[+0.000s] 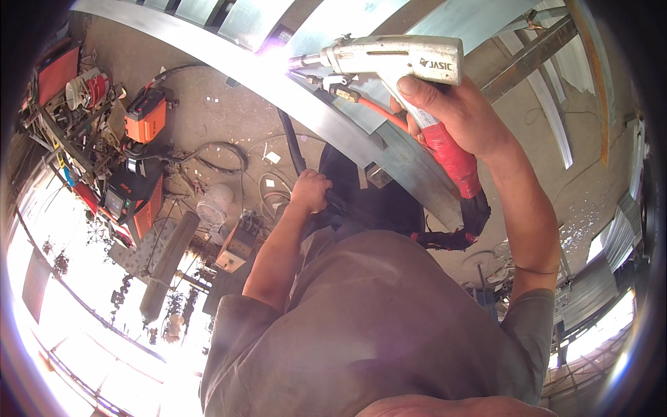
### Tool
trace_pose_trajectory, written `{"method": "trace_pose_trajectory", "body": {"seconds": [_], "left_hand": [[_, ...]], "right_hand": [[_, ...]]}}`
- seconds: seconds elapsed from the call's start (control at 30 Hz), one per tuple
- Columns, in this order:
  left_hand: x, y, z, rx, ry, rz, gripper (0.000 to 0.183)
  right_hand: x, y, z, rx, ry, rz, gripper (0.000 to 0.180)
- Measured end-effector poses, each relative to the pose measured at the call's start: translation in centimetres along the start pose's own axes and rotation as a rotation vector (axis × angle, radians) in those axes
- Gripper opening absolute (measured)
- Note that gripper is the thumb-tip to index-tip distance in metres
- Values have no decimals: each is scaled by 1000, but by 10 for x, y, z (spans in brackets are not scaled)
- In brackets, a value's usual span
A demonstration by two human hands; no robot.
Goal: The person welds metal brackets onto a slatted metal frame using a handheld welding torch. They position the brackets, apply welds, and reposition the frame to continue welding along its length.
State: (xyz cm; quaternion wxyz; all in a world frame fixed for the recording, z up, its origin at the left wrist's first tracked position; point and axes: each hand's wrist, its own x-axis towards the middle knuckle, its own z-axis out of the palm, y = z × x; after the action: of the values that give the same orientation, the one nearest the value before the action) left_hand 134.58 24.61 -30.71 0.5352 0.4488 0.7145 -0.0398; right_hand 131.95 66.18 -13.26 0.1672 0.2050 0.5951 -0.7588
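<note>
My right hand [458, 112] is closed around the handle of a Jasic handheld welding gun [388, 54], its thumb on the near side. Red tape [453, 159] wraps the lower grip, and a dark cable bundle [477, 213] curves down from it. A wire-feed tube with an orange hose [383, 112] runs under the gun. At the nozzle tip a white-violet glare hides the contact spot on a curved metal strip [333, 125]. Lower down, my left hand [311, 190] is curled around a black tube [292, 140]; whether it is hose or bar is unclear.
Flat metal bars [250, 23] lie across the curved strip's far side. On the left floor stand an orange-black machine [146, 114], another machine with a display [130, 198] and looped cables [229, 154]. A rusty steel beam [526, 57] and loose metal strips [552, 122] are at right.
</note>
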Motion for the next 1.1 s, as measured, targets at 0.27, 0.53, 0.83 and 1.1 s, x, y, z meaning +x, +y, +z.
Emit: {"method": "trace_pose_trajectory", "body": {"seconds": [0.27, 0.53, 0.83, 1.1], "left_hand": [[1, 2, 0, 3, 38, 18, 37], [3, 3, 2, 20, 27, 21, 36], [4, 5, 5, -17, 59, 27, 34], [5, 8, 4, -30, 59, 24, 35]], "right_hand": [[-2, 3, -8, 11, -65, 18, 44], [-8, 5, -2, -26, 17, -36, 37], [-11, 4, -3, 58, 9, -6, 37], [-17, -2, 0, 100, 23, 15, 38]]}}
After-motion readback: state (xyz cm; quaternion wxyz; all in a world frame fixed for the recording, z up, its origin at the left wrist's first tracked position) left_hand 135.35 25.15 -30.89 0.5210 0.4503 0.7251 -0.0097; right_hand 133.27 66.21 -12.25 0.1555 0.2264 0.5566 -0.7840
